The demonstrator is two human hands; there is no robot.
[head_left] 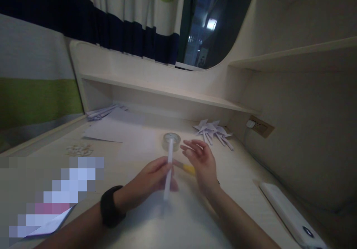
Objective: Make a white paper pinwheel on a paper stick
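Note:
My left hand (156, 176), below a wrist with a black band, pinches a slim white paper stick (169, 180) that points away from me over the desk. To its right my right hand (200, 161) is raised, fingers loosely curled and apart, with nothing in them. Just beyond the stick's far end a roll of clear tape (175, 145) lies on the desk, partly covered by the stick. Under and between the hands lies a tool with a yellow handle (189, 169); its kind is partly hidden by my right hand.
Folded paper pinwheels (213, 130) lie at the back right. At the back left are a white paper sheet (111, 126) and a bundle of paper sticks (103, 112). Small bits (79, 149) are heaped left. A long white device (290, 215) lies right, near a wall socket (260, 126).

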